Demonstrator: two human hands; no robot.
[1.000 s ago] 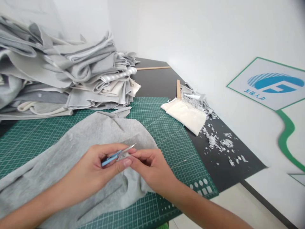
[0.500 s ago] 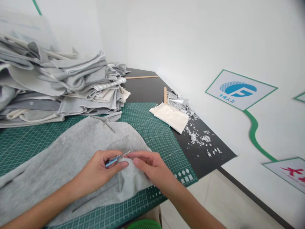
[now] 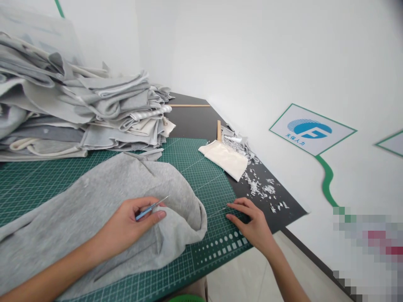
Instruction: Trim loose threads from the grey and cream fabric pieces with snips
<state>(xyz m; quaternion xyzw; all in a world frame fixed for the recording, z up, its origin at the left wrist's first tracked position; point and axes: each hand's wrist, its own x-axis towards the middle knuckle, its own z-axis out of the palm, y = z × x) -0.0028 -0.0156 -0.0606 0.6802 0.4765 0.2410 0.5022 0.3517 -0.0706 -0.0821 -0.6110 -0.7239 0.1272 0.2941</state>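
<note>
"What did you see in the head view, from your seat far away?"

"I saw the gray cloth (image 3: 103, 197) spread on the green mat (image 3: 185, 157), with its near part running out of view on the left. The left hand (image 3: 138, 218) held the small blue tool (image 3: 145, 212) and seemed to pinch a fold of cloth too. The right hand (image 3: 252, 220) was apart from the cloth, thumb and fingers a little way open. I could not tell if a tiny bit of fluff was on its fingertips."

"What worried me was that thin metal tip. Could it hurt something?"

"I thought so. It stuck out past the fingers. If the cloth got tugged, the tip might have poked a hole in it, or pricked the other hand."

"And the edges?"

"The right hand was by the mat's side edge, with its wrist out near the rim of the black surface (image 3: 189, 119). Anything let go there could have dropped to the floor (image 3: 245, 272). The loose scraps (image 3: 256, 184) lay close by, so a sleeve-high sweep might have spread them."

"Where was there room?"

"Between the cloth and the cream pouch (image 3: 225, 159). The big pile (image 3: 94, 96) blocked the back left, and the wall (image 3: 236, 50) ran behind."
</note>
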